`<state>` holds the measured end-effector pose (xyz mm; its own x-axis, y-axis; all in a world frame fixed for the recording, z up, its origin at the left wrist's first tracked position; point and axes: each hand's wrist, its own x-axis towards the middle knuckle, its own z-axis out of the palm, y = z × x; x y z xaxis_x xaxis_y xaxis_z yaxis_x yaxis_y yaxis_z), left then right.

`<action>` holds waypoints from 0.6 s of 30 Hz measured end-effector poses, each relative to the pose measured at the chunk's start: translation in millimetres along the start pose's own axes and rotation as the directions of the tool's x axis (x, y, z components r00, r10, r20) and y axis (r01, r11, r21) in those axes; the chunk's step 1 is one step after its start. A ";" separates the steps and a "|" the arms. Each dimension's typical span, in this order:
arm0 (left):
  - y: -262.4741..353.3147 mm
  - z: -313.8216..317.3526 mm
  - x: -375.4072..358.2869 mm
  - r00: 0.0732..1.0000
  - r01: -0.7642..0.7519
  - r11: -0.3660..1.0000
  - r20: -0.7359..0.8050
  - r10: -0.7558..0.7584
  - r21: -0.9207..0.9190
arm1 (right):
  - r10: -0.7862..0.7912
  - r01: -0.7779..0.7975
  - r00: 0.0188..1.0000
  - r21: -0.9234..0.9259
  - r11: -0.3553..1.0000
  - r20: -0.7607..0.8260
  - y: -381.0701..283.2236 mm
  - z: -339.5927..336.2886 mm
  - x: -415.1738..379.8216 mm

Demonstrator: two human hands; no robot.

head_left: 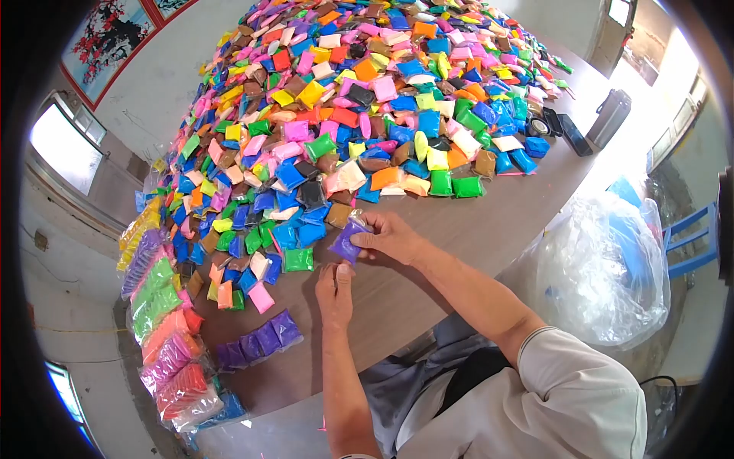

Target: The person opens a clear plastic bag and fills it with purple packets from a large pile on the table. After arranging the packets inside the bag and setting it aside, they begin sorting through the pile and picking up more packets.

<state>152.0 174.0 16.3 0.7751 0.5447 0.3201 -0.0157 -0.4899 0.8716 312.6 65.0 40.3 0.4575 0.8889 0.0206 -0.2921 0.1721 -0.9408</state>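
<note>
In my right hand point(390, 239) a small purple packet point(348, 239), in a clear wrapper, is gripped between thumb and fingers above the table. Just below it my left hand point(334, 294) is closed, thumb up, near the packet's lower edge; what its fingers hold, if anything, is hidden. To the left of that hand, a row of several purple packets point(260, 343) lies on the brown table point(428, 287). The nearest packets of the big pile are a green packet point(298, 260) and a pink packet point(261, 297).
A large heap of multicoloured packets point(313, 138) covers the table's far side. Bundles of packets sorted by colour point(164, 329) line the left edge. A phone point(575, 135) and a grey case point(609, 118) stand at right. A clear plastic bag point(604, 268) hangs near a blue chair point(692, 237).
</note>
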 end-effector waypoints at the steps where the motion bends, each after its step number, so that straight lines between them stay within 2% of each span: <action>1: 0.5 1.5 -0.5 1.000 -0.004 1.000 -0.014 0.003 -0.027 | 0.006 -0.007 0.999 -0.032 0.999 -0.045 -2.3 2.5 -1.5; 2: 0.6 2.8 -0.2 1.000 -0.009 0.998 -0.028 0.007 -0.055 | 0.009 -0.015 0.996 -0.065 0.998 -0.090 -2.9 4.2 -2.2; 5: -6.6 2.8 -3.6 0.998 0.052 0.986 -0.033 -0.058 -0.157 | -0.217 0.190 0.974 -0.295 0.937 -0.060 17.7 10.7 1.4; 8: 2.3 4.2 -5.7 0.979 0.151 0.959 -0.101 -0.179 -0.240 | -0.421 0.432 0.901 -0.308 0.848 0.105 30.2 19.7 2.8; 9: -0.2 -3.5 -7.4 0.971 0.229 0.960 -0.031 -0.237 -0.158 | -0.307 0.343 0.938 -0.302 0.889 0.160 19.3 18.0 -0.8; 12: -3.9 -1.7 -4.8 0.989 0.145 0.967 -0.010 -0.151 -0.211 | -0.160 0.187 0.973 -0.157 0.970 0.167 21.2 6.6 5.9; 15: -5.5 1.6 -0.9 1.000 0.021 0.999 0.004 -0.020 -0.048 | -0.158 0.195 0.980 -0.384 0.902 0.124 17.8 5.8 2.9; 18: -2.6 1.3 -0.1 1.000 -0.014 1.000 0.003 0.014 -0.025 | -0.303 0.306 0.952 -0.248 0.919 0.052 22.3 15.3 2.3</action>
<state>152.7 174.3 13.5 0.7769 0.5352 0.3315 -0.0429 -0.4803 0.8760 294.3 77.3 24.5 0.4799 0.8161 0.3221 0.0800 0.3249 -0.9424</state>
